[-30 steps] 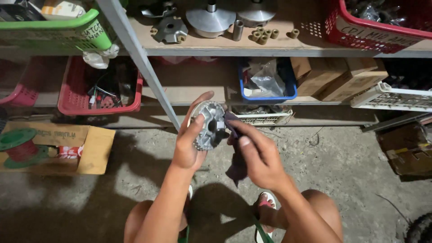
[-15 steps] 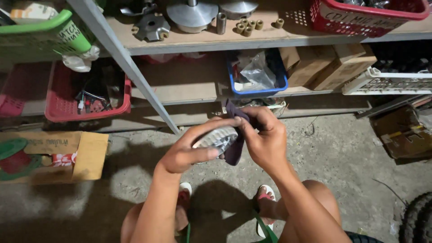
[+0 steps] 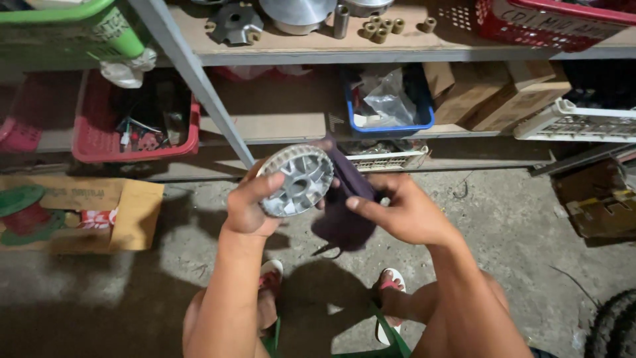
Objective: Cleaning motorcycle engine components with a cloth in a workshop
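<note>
Far ahead of me stands a wooden shelf rack (image 3: 278,48) with a slanted grey metal post, holding a red plastic basket (image 3: 136,142) on the left and a blue plastic tub (image 3: 391,122) further right. Nearer, my left hand (image 3: 248,209) is clamped around the rim of a round silver toothed metal wheel with spokes (image 3: 296,180), held up over the concrete floor (image 3: 517,219). Just right of it, my right hand (image 3: 407,212) pinches a dark purple cloth rag (image 3: 344,219) that touches the wheel's right edge.

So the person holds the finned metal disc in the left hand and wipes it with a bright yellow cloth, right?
Not quite. The head view shows the left hand holding the finned metal disc, but the cloth in the right hand is dark purple, not bright yellow.
</note>
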